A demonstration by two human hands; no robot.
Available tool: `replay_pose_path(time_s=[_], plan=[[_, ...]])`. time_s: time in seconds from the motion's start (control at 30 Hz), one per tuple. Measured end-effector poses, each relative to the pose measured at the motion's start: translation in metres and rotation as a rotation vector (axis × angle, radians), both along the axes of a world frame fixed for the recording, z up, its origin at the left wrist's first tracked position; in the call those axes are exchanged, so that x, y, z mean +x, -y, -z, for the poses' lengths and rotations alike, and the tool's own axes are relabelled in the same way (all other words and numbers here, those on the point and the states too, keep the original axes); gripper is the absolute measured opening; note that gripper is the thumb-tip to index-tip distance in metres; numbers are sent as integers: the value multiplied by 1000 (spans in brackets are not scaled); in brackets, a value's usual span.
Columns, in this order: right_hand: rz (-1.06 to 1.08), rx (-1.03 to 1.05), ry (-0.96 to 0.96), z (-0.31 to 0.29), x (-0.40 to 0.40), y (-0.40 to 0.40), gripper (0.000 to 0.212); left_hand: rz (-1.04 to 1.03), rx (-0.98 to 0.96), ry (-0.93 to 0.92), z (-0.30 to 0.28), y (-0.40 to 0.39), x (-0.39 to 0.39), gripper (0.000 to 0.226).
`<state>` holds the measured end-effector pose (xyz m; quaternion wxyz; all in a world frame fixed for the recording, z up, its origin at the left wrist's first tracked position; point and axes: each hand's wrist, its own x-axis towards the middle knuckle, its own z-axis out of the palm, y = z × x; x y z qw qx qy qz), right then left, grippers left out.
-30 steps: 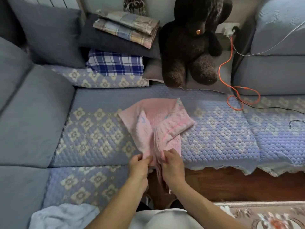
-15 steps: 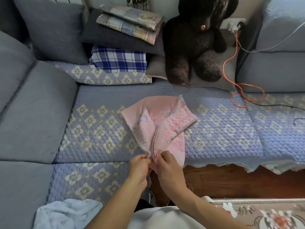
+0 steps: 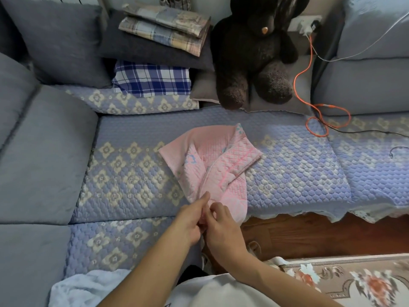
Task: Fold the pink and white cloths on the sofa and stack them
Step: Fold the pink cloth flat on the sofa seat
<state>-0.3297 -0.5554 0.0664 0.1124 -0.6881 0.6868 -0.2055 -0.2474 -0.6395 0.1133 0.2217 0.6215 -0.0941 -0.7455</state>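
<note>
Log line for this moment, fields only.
phase: folding pink cloth | left hand: pinching near edge | right hand: pinching near edge | white cloth: unfolded | stack: not started

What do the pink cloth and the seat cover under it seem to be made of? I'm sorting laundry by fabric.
Pink cloth: soft quilted fabric, probably cotton, matte, with stitched diamond puffs. Seat cover: thicker quilted fabric, blue-lilac, scale-like stitching and a scalloped hem; fibre unclear.

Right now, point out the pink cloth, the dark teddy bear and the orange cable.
pink cloth [image 3: 212, 151]: head view, its quilted middle.
dark teddy bear [image 3: 250, 49]: head view, its belly.
orange cable [image 3: 297, 85]: head view, the run beside the bear's leg.
</note>
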Motion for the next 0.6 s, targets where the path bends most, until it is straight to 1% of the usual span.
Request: replay_pose_path(time_s=[0.03,0.07,0.1,0.17,0.23,0.27,0.3,0.37,0.4,0.47,0.53,0.6], plan=[[-27,20,26,-2,3,0,47,7,32,20,0,1,-3,31],[-47,44,91,-3,5,1,47,3,55,39,1,2,-6,30],[-39,46,198,-6,5,1,49,2,70,45,1,4,-9,29],[33,18,472,-8,0,0,53,26,89,36,-1,8,-12,28],[175,21,664,-3,-13,-7,63,70,94,11,-11,17,-17,19],[295,71,708,3,-22,-13,66,93,82,8,-17,23,-21,10],[435,146,696,14,-33,-20,61,115,64,9,-24,29,-25,8],[690,365,610,39,-57,-41,50,134,35,-9,-40,40,-36,13],[776,483,627,49,-65,-52,55,142,16,-25,-49,44,-42,12],[892,652,765,59,-72,-65,68,161,-25,-49,-69,52,-56,9],[967,684,935,59,-73,-70,75,160,-67,-76,-91,59,-72,8],[994,682,1028,61,-75,-70,81,159,-105,-108,-111,64,-86,9]])
